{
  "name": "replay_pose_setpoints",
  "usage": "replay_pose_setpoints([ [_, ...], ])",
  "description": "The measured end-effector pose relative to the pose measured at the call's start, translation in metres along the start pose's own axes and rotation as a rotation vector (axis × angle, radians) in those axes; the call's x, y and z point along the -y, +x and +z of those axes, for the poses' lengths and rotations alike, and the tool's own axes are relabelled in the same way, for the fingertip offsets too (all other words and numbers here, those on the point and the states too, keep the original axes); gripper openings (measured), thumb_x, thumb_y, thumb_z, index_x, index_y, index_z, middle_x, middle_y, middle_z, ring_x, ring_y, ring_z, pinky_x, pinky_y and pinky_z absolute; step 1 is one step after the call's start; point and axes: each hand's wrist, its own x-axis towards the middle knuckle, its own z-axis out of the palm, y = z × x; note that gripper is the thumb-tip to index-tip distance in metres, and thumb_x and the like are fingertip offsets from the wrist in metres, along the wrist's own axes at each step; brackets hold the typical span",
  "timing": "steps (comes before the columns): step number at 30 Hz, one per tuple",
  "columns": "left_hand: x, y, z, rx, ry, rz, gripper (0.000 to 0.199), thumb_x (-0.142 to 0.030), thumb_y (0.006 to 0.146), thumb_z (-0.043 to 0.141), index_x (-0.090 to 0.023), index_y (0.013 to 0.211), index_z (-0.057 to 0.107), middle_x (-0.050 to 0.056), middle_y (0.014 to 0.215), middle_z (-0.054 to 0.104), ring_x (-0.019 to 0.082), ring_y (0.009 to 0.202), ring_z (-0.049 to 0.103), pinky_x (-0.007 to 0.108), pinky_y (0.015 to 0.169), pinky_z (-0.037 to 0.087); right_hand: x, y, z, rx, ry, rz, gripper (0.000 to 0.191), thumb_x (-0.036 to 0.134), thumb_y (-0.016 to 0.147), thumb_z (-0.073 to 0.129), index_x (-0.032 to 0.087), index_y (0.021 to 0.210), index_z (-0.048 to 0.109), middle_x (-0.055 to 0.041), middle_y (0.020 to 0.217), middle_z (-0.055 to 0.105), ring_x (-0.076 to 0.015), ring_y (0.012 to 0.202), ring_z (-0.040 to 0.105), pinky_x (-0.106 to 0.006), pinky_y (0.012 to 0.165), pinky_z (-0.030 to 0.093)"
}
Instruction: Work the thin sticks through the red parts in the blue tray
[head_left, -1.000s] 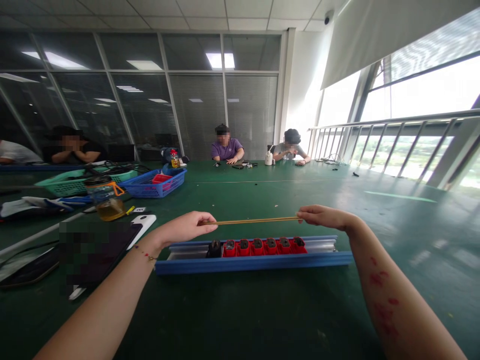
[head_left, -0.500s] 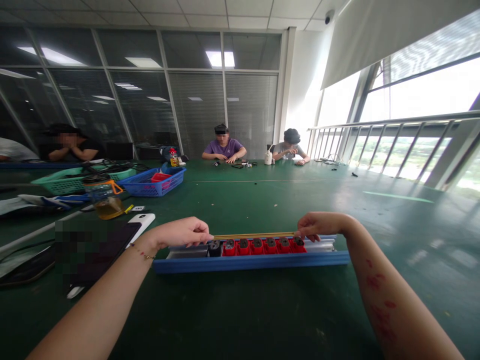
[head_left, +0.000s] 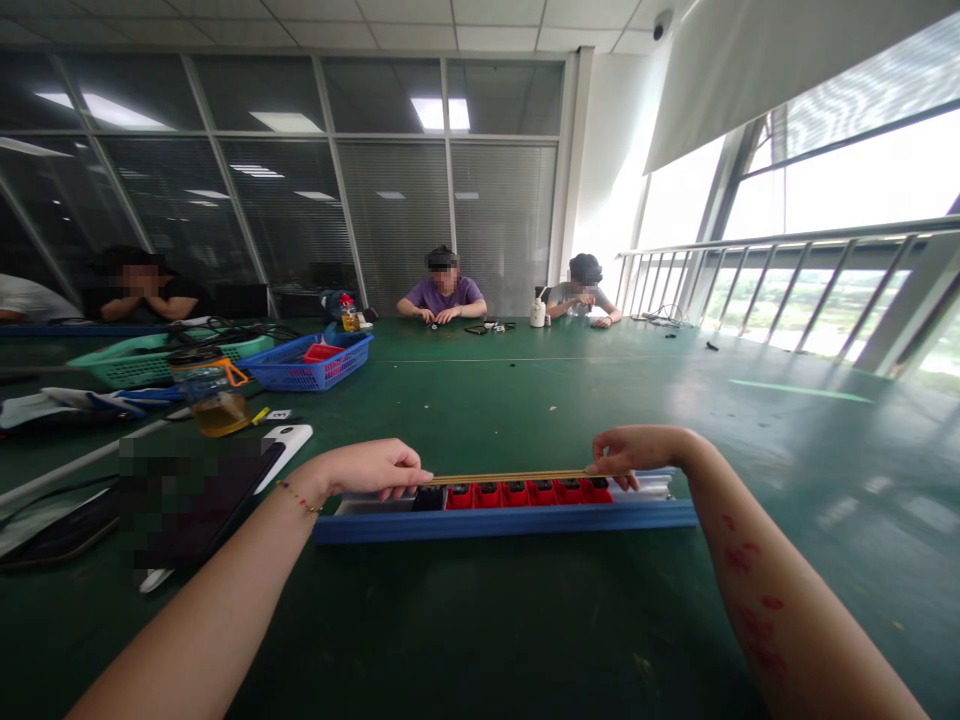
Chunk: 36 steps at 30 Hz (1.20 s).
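A thin yellow strip (head_left: 510, 477) stretches level between my hands. Its left end is pinched in my left hand (head_left: 396, 468), its right end in my right hand (head_left: 615, 455). Below it is a long blue-edged rail (head_left: 502, 523) with a silvery channel, lying crosswise in front of me. Inside the rail stands a row of several red blocks (head_left: 514, 496) with dark tops, and a black block (head_left: 429, 499) at the row's left end. From here the strip crosses in front of the blocks' tops and partly hides them. Whether it touches them I cannot tell.
To the left lie a dark tablet-like panel (head_left: 210, 500), a jar (head_left: 217, 400) of amber liquid, a blue basket (head_left: 315, 370) and a green basket (head_left: 142, 365). Several people sit across the green table (head_left: 465, 400). A railing (head_left: 787, 290) runs along the right.
Both hands have brought the yellow strip from behind the row of blocks to over their tops. The rail stays put. A person across the table has shifted their hands.
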Motion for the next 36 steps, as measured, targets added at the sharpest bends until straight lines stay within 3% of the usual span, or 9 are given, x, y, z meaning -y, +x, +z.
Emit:
replay_pose_setpoints([
  [20, 0.003, -0.001, -0.005, 0.012, 0.075, 0.053, 0.046, -0.062, 0.065, 0.049, -0.019, 0.076, 0.059, 0.0, 0.073, 0.06, 0.012, 0.06, 0.054, 0.021, 0.054, 0.038, -0.002, 0.004, 0.002, 0.0, 0.048, -0.015, 0.051, 0.063, 0.061, 0.056, 0.015, 0.081, 0.052, -0.0053, 0.077, 0.065, -0.0196, 0.071, 0.061, -0.027, 0.061, 0.045],
  [32, -0.003, -0.006, -0.01, -0.124, 0.222, 0.095, 0.042, -0.057, 0.066, 0.047, -0.02, 0.074, 0.065, -0.001, 0.066, 0.059, 0.012, 0.058, 0.049, 0.02, 0.051, 0.031, 0.005, 0.002, 0.003, -0.045, -0.023, -0.022, 0.05, 0.063, 0.063, 0.055, 0.016, 0.081, 0.052, -0.0058, 0.077, 0.065, -0.0183, 0.069, 0.059, -0.024, 0.057, 0.042],
  [36, -0.008, -0.009, -0.013, -0.234, 0.3, 0.12, 0.036, -0.052, 0.066, 0.051, -0.02, 0.073, 0.066, 0.0, 0.07, 0.061, 0.013, 0.062, 0.051, 0.02, 0.054, 0.032, 0.003, 0.003, 0.002, -0.086, -0.083, -0.041, 0.049, 0.063, 0.062, 0.055, 0.017, 0.079, 0.054, -0.0049, 0.077, 0.064, -0.0187, 0.071, 0.058, -0.024, 0.056, 0.041],
])
